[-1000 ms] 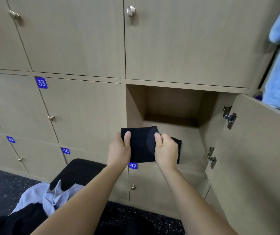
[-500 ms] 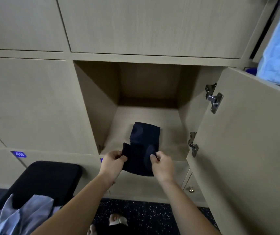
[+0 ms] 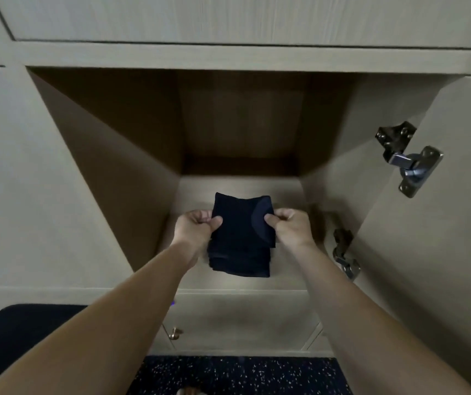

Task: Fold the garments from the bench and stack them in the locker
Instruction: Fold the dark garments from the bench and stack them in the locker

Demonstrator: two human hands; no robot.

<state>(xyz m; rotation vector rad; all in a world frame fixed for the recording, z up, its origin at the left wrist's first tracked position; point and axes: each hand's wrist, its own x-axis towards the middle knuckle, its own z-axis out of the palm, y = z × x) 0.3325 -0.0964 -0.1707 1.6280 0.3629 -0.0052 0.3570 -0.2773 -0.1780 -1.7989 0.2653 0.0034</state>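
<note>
A small folded dark navy garment [image 3: 240, 238] lies inside the open wooden locker [image 3: 237, 126], on its floor near the front edge. My left hand [image 3: 197, 226] pinches the garment's left side between thumb and curled fingers. My right hand [image 3: 288, 226] pinches its right side the same way. Both forearms reach into the locker opening. The folded layers show at the garment's near end.
The locker door [image 3: 442, 223] stands open on the right, with two metal hinges [image 3: 408, 158] on its inner side. A black padded bench [image 3: 20, 337] sits at lower left. Closed locker doors surround the opening, and a small knob [image 3: 175, 333] is below.
The view has closed in on the locker. Both hands carried the folded garment from the front edge onto the locker floor, and it now lies flatter and more squared.
</note>
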